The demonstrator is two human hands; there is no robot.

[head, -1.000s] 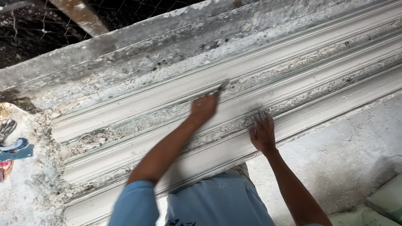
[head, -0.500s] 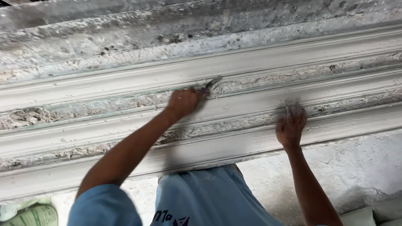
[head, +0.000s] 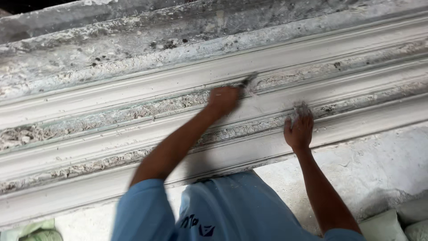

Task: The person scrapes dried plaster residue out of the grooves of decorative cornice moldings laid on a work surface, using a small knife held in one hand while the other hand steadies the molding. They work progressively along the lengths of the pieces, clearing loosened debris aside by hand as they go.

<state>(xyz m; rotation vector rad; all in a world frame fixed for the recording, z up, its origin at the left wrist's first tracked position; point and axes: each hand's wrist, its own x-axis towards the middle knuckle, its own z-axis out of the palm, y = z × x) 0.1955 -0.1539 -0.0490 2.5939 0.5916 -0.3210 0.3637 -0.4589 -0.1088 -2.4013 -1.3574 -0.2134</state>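
A long white plaster moulding (head: 133,89) with several ridges and rough, crumbly grooves runs across the head view. My left hand (head: 223,99) is shut on a small dark tool (head: 246,83), whose tip rests in an upper groove of the moulding. Lower and to the right, my right hand (head: 298,130) lies flat on a ridge. Its fingertips are blurred and touch a bit of wet white plaster (head: 302,108). Both forearms reach up from my blue shirt (head: 223,209).
A rough grey concrete slab (head: 111,40) lies beyond the moulding. A pale plaster-covered surface (head: 370,165) spreads at the lower right. Pale green sacks sit at the bottom left corner (head: 35,230) and bottom right corner (head: 383,227).
The view has shifted along the moulding. My left hand has kept the tool in the groove with small movements, and my right hand has stayed pressed on the ridge to its right.
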